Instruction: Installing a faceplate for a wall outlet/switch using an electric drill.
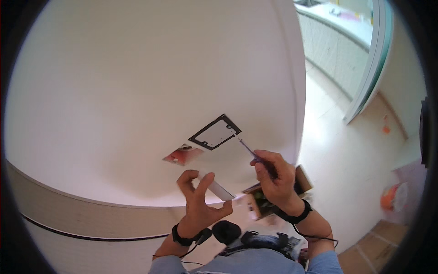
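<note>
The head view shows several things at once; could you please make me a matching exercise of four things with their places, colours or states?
Things:
1. Screwdriver
2. Flat white piece
3. Fitting
4. Wall opening

Places, colours or states:
A. Reddish inside
B. Held in the left hand
C. Black border around a pale middle
D. Gripped in the right hand

Right pairs: 1-D, 2-B, 3-C, 4-A.
</note>
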`<state>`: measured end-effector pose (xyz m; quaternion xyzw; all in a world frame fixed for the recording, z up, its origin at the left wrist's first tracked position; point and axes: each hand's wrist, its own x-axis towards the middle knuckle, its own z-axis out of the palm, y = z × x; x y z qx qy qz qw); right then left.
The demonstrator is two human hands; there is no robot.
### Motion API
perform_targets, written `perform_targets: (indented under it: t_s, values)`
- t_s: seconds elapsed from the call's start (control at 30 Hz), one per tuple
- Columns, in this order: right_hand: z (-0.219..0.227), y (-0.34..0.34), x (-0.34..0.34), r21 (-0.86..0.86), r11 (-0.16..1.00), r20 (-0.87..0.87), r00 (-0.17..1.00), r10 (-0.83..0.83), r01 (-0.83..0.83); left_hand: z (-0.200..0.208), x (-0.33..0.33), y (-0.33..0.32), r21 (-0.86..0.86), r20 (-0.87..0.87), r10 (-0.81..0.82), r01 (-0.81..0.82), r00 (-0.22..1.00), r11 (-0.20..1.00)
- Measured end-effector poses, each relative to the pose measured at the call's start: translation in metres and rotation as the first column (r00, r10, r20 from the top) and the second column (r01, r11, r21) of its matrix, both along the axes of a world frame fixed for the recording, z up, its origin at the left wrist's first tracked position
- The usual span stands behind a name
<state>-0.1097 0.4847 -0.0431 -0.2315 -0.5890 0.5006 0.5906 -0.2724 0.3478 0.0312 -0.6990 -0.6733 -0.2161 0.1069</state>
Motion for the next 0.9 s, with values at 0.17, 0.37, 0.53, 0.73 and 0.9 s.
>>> perform_targets:
  t_s: [0.17, 0.37, 0.53, 0.73, 0.9]
  values:
    - [0.066, 0.004, 0.025, 0.295, 0.956, 0.446, 0.884, -0.142, 0.005, -0.061, -0.016, -0.015, -0.008, 0.86, -0.088, 0.187, 0.502, 0.982]
    - [0.086, -0.005, 0.018, 0.339, 0.941, 0.508, 0.843, -0.179, -0.005, -0.077, -0.001, -0.002, 0.25, 0.967, -0.234, 0.202, -0.098, 0.947]
    - [0.077, -0.007, 0.014, 0.306, 0.951, 0.532, 0.836, -0.131, -0.045, -0.047, -0.002, 0.008, 0.268, 0.815, -0.204, 0.042, -0.543, 0.962]
    - [0.048, -0.021, 0.027, -0.134, 0.923, 0.609, 0.705, 0.364, -0.361, -0.059, -0.03, -0.027, -0.1, 0.973, 0.122, -0.123, 0.194, 0.987]
    - [-0.087, -0.031, 0.001, -0.453, 0.68, 0.438, 0.521, 0.733, -0.577, -0.139, -0.076, -0.103, -0.284, 0.718, 0.484, -0.425, 0.499, 0.86]
